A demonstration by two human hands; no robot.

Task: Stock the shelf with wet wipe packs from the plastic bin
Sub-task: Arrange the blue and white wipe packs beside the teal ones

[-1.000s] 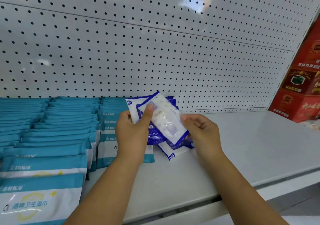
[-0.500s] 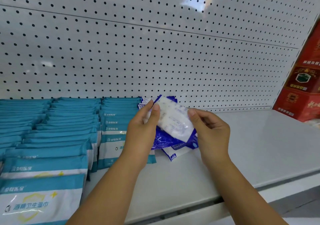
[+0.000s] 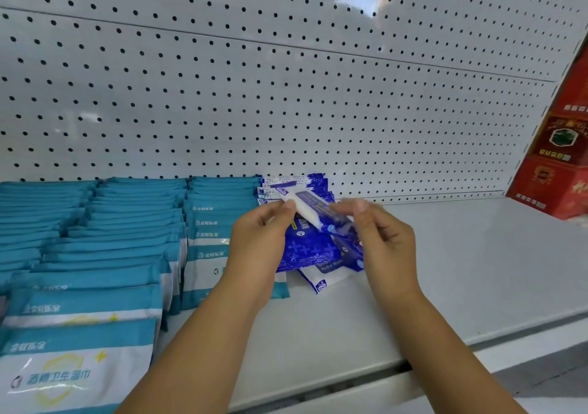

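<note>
A small blue-and-white wet wipe pack point(image 3: 313, 208) is held edge-on over the grey shelf point(image 3: 445, 270). My left hand point(image 3: 259, 245) pinches its left end with thumb and fingers. My right hand point(image 3: 381, 238) pinches its right end. Below and behind it lies a loose row of blue wipe packs point(image 3: 305, 251), some standing against the pegboard, some fallen flat at the front. The plastic bin is out of view.
Three rows of teal wipe packs point(image 3: 95, 248) fill the shelf's left part. Red boxes point(image 3: 560, 159) stand stacked at the right end. A white pegboard wall point(image 3: 286, 95) backs the shelf. Bare shelf surface lies between the blue packs and the red boxes.
Both hands moved slightly away from me toward the pegboard. The held pack turned from face-up to nearly edge-on above the blue row.
</note>
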